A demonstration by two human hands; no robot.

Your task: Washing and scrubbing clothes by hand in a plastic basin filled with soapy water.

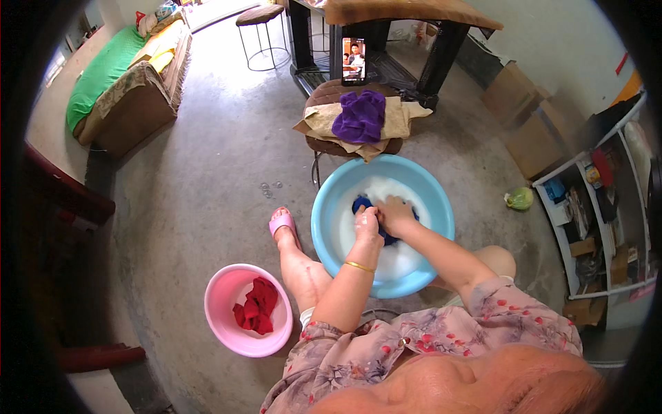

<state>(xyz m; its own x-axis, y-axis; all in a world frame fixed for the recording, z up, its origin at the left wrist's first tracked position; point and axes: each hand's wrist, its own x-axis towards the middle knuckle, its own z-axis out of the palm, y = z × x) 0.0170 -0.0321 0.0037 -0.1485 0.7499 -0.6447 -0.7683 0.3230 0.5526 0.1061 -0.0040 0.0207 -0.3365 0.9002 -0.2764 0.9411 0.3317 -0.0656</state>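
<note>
A light blue plastic basin (321, 227) with white suds stands between my knees. In it, a dark blue cloth (388, 238) lies partly under the foam and under both hands. My left hand (366, 223), foam on its fingers, grips the blue cloth. Close beside it, my right hand (396, 213) is on the same cloth with its fingers spread over it; whether it grips the cloth is hidden. A red cloth (258, 306) lies in a pink plastic bucket (217, 315) to the left.
A padded stool (320, 146) beyond the basin bears tan cloths (320, 118), a purple cloth (360, 116) and an upright phone (353, 62). Behind it stands a black-legged table (408, 13). At right are cardboard boxes (535, 147), a bagged green item (518, 198) and a shelf unit (574, 227).
</note>
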